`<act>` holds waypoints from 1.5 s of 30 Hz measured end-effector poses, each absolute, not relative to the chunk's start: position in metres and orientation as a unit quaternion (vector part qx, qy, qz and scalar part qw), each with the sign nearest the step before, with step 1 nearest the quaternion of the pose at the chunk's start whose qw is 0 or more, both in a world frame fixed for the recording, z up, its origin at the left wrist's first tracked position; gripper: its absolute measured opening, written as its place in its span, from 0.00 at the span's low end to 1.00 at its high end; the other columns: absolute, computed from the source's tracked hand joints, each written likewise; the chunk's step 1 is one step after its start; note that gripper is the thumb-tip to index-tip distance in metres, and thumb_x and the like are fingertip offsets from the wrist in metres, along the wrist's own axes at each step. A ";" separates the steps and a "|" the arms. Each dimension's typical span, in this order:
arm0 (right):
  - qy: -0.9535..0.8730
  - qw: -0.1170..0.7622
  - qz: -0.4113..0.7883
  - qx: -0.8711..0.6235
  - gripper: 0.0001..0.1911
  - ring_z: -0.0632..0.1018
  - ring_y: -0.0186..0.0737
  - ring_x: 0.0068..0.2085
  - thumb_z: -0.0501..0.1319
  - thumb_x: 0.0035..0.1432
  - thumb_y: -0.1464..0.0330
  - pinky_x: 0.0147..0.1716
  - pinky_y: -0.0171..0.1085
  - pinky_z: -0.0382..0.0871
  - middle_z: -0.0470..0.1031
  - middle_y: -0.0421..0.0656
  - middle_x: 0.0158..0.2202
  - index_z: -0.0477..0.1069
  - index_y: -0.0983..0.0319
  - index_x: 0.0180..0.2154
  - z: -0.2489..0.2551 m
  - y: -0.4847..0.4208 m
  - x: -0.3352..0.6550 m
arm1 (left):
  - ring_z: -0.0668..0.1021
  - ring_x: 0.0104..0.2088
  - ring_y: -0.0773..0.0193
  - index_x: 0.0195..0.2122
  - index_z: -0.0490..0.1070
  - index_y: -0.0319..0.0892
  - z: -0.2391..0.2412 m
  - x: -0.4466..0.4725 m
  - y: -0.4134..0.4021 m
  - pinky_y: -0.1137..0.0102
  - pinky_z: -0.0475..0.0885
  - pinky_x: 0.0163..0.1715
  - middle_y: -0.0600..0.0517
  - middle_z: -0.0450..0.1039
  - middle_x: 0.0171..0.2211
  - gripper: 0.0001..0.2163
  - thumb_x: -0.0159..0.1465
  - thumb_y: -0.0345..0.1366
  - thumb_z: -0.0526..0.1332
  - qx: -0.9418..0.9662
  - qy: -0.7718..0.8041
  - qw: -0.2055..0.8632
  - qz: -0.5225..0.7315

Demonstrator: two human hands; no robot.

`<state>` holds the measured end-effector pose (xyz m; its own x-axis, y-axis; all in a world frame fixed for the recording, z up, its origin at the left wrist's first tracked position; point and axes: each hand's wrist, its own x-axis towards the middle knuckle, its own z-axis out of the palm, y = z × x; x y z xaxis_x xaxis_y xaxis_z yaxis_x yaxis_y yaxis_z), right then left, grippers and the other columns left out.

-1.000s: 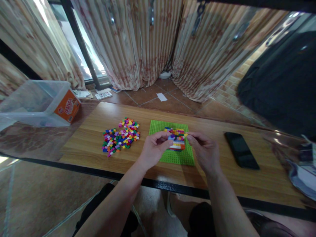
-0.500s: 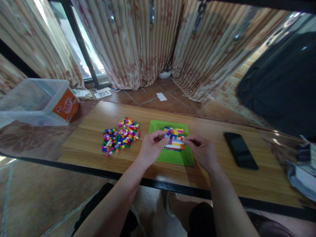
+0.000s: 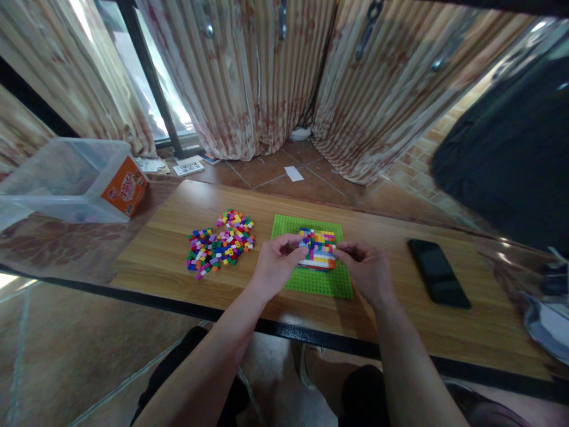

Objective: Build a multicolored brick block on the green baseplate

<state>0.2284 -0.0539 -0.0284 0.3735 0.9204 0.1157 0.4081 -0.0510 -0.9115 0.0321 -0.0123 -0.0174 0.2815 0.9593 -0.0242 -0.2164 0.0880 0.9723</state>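
A low block of multicoloured building bricks point(image 3: 320, 256) stands on a green baseplate point(image 3: 320, 286). My left hand point(image 3: 279, 264) closes its thumb and index finger at the left side of this block, where blue and purple bricks show by the fingertips. At the opposite edge, my right hand point(image 3: 365, 268) has its thumb and fingers pinched together, close against the bricks. Whether a small brick sits between the right fingertips cannot be made out. Loose bricks of many colours point(image 3: 222, 244) lie in a spread pile to the left of the baseplate.
A black phone point(image 3: 438, 273) lies on the wooden table point(image 3: 155, 249), right of my hands. Beyond the table's left end stands a clear plastic bin point(image 3: 66, 201) with an orange label. Papers point(image 3: 189, 166) lie on the floor behind, below striped curtains point(image 3: 222, 89).
The whole view has shifted slightly, so things appear a little farther right. Both hands stay at the sides of the brick block, with barely any movement.
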 end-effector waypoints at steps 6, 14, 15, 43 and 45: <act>-0.482 0.484 0.235 -0.691 0.18 0.76 0.39 0.28 0.64 0.53 0.53 0.30 0.39 0.70 0.78 0.43 0.27 0.78 0.63 0.33 -0.028 -0.052 0.231 | 0.73 0.29 0.68 0.35 0.78 0.39 -0.019 0.032 -0.012 0.71 0.68 0.32 0.53 0.75 0.29 0.08 0.53 0.34 0.69 0.488 0.381 0.634 0.463; -0.490 0.461 0.211 -0.709 0.19 0.77 0.40 0.29 0.62 0.56 0.53 0.31 0.38 0.68 0.80 0.45 0.29 0.77 0.63 0.32 -0.035 -0.043 0.224 | 0.73 0.29 0.68 0.34 0.78 0.39 -0.020 0.033 -0.012 0.71 0.68 0.32 0.53 0.75 0.29 0.08 0.53 0.34 0.69 0.479 0.372 0.646 0.463; -0.492 0.458 0.214 -0.709 0.18 0.77 0.40 0.30 0.62 0.56 0.53 0.31 0.38 0.69 0.80 0.45 0.29 0.77 0.63 0.32 -0.035 -0.042 0.224 | 0.73 0.29 0.68 0.34 0.78 0.39 -0.020 0.033 -0.012 0.71 0.68 0.32 0.53 0.75 0.29 0.08 0.53 0.34 0.69 0.479 0.371 0.647 0.463; -0.520 0.451 0.083 -0.720 0.14 0.76 0.39 0.30 0.59 0.60 0.58 0.33 0.39 0.69 0.79 0.44 0.31 0.77 0.61 0.35 -0.033 -0.049 0.205 | 0.75 0.30 0.67 0.35 0.78 0.39 -0.020 0.035 -0.013 0.69 0.71 0.36 0.53 0.76 0.30 0.09 0.53 0.33 0.68 0.505 0.365 0.642 0.447; -0.549 0.469 0.050 -0.691 0.14 0.76 0.39 0.31 0.58 0.62 0.59 0.33 0.39 0.70 0.78 0.45 0.33 0.77 0.61 0.36 -0.028 -0.052 0.203 | 0.75 0.30 0.67 0.35 0.77 0.39 -0.021 0.035 -0.013 0.69 0.71 0.36 0.52 0.76 0.30 0.08 0.53 0.32 0.68 0.519 0.365 0.630 0.447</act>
